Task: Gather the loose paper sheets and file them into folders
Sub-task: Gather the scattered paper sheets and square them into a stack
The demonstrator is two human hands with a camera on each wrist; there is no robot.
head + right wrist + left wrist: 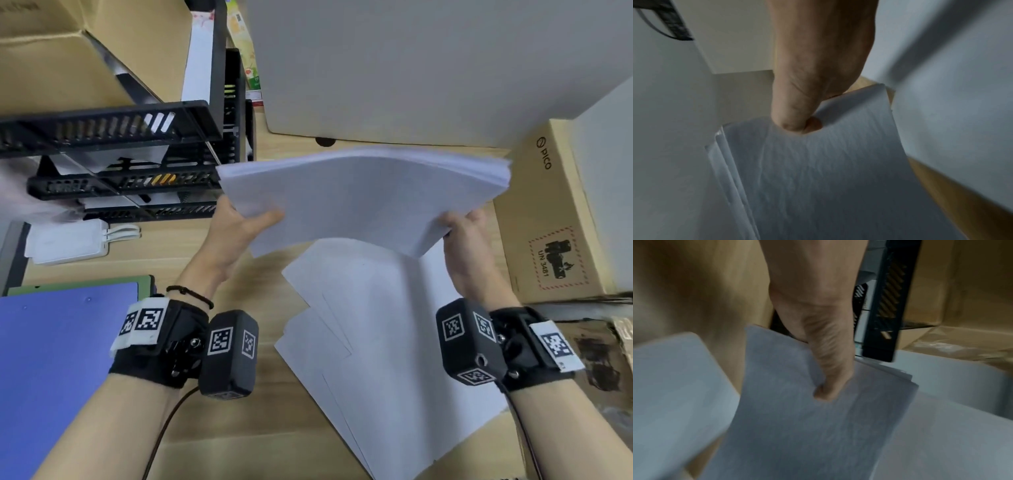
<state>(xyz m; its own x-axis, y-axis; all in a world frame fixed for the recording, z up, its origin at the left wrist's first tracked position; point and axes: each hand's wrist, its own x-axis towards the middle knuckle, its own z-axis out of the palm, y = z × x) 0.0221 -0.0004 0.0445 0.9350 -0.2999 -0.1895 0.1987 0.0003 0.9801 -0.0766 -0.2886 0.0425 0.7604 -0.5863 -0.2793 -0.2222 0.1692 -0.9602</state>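
A thick stack of white sheets [363, 195] hangs in the air above the desk, bowed upward in the middle. My left hand [239, 226] pinches its near left corner, thumb on top [828, 386]. My right hand [462, 240] grips its near right corner, thumb pressed on the top sheet [797, 125]. Several loose white sheets [376, 335] lie fanned out on the wooden desk [260, 274] beneath the stack. A blue folder [58, 370] lies at the near left, over a green one [144, 284].
A black tiered paper tray [130, 161] stands at the left, a white power bank [68, 241] in front of it. A large grey board [428, 68] fills the back. A cardboard Pico box [548, 222] sits at the right; cardboard boxes [51, 61] stand behind the tray.
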